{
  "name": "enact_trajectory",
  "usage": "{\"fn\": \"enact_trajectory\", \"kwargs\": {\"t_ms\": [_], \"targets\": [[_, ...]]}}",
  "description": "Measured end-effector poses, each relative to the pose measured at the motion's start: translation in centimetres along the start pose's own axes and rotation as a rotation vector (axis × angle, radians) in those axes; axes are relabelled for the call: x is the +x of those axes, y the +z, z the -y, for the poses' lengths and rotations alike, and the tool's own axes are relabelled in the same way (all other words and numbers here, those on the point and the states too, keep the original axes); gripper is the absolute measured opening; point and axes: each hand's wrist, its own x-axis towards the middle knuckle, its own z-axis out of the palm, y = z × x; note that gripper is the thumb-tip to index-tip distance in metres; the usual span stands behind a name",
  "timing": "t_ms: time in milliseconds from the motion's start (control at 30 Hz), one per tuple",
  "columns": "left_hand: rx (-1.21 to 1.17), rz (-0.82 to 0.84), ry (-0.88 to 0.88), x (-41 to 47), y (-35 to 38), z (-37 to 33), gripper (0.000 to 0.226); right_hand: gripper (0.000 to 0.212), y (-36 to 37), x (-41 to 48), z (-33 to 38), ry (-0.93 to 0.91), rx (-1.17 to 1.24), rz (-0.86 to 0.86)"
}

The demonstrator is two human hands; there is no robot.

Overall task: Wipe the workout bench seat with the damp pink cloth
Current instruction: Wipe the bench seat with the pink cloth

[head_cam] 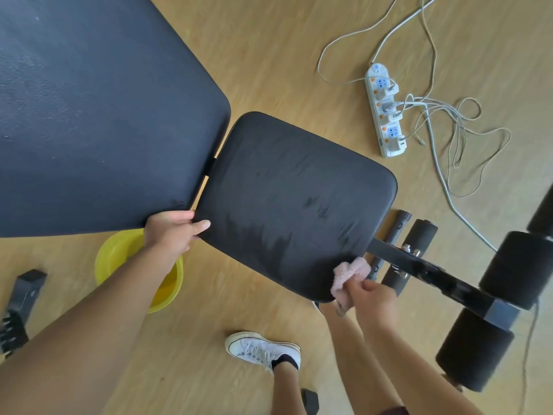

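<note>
The black padded bench seat (296,199) fills the middle of the view, with dark wet streaks across its near half. My right hand (372,298) grips the bunched pink cloth (348,275) and presses it against the seat's near right corner. My left hand (173,232) holds the seat's near left corner, thumb on top, at the gap to the long black backrest pad (98,115).
A yellow basin (119,256) with water stands on the wooden floor under my left forearm. A white power strip (386,112) with tangled cables lies far right. Black foam rollers (520,271) and the bench frame (434,271) extend right. My white shoe (260,350) is below.
</note>
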Motion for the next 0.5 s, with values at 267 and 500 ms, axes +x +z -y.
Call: {"fn": "enact_trajectory", "kwargs": {"t_ms": [267,500], "targets": [[0.002,0.004,0.011,0.2,0.0,0.0,0.057,0.04,-1.1,3.6,4.1,-0.166,0.075,-0.202],[0.002,0.014,0.025,0.3,-0.2,0.1,0.057,0.037,6.9,-3.1,-5.9,0.173,0.286,-0.068]]}}
